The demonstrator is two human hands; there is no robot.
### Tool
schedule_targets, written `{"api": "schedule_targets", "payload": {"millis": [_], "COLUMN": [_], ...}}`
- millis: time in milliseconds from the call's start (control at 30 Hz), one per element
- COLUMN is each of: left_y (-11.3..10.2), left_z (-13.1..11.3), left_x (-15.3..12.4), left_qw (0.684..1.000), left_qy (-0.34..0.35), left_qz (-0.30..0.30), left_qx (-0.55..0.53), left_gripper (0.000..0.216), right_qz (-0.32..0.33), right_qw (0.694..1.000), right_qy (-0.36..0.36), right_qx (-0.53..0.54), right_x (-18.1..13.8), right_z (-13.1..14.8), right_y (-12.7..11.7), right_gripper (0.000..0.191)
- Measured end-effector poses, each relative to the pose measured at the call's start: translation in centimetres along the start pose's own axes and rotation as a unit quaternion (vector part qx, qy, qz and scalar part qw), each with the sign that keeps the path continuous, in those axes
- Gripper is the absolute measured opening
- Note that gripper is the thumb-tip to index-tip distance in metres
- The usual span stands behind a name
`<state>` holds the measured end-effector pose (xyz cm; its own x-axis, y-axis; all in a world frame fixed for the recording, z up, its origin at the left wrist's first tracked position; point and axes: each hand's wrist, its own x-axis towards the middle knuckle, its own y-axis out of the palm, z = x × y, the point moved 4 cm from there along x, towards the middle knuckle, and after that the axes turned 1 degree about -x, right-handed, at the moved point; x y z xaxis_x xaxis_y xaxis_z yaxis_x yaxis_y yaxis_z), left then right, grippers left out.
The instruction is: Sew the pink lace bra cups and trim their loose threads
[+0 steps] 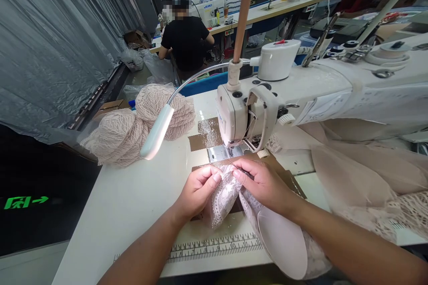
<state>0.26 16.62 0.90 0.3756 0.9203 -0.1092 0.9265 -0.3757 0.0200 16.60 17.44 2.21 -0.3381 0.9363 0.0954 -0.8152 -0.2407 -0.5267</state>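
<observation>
Just in front of the sewing machine's needle area (242, 140), a piece of pale pink lace (223, 200) is pinched between both hands. My left hand (200, 189) is closed, thumb and forefinger on the lace's upper left edge. Closed on its upper right edge is my right hand (259, 182), which also holds a thin, dark pointed tool (245, 172) with its tip toward the left; its exact kind is unclear. From the lace, a smooth pale moulded bra cup (282, 245) hangs over the table's front edge, below my right forearm.
A lit gooseneck lamp (157, 136) arches over the table (133, 205). Bundles of beige lace (163, 111) lie at the back left. Sheer beige fabric (354, 164) covers the right side. A ruler strip (217, 249) runs along the front. Another person (185, 42) sits ahead.
</observation>
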Motion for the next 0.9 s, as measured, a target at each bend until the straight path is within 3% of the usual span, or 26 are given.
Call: {"api": "schedule_targets", "payload": {"millis": [333, 500, 633, 767, 900], "left_y": [0.0, 0.0, -0.1, -0.1, -0.1], "left_z": [-0.5, -0.5, -0.3, -0.4, -0.7], "left_x": [0.0, 0.0, 0.0, -0.1, -0.1], "left_qw": [1.000, 0.999, 0.999, 0.998, 0.997], "left_qy": [0.016, 0.030, 0.033, 0.040, 0.055], "left_qz": [-0.007, 0.000, 0.000, -0.001, -0.013], "left_qx": [0.022, 0.029, 0.024, 0.038, 0.060], "left_gripper": [0.029, 0.028, 0.027, 0.028, 0.029], "right_qz": [-0.017, -0.026, -0.022, 0.000, 0.021], "right_qw": [1.000, 0.986, 0.958, 0.956, 0.962], "right_qy": [0.000, -0.060, -0.038, -0.021, 0.047], "right_qx": [-0.012, -0.154, -0.283, -0.292, -0.268], "right_x": [0.1, -0.1, -1.0, -2.2, -3.5], "right_z": [-0.2, 0.3, 0.8, 0.3, -1.2], "right_y": [-0.3, -0.6, -1.7, -3.3, -4.6], "right_gripper": [0.018, 0.036, 0.041, 0.031, 0.034]}}
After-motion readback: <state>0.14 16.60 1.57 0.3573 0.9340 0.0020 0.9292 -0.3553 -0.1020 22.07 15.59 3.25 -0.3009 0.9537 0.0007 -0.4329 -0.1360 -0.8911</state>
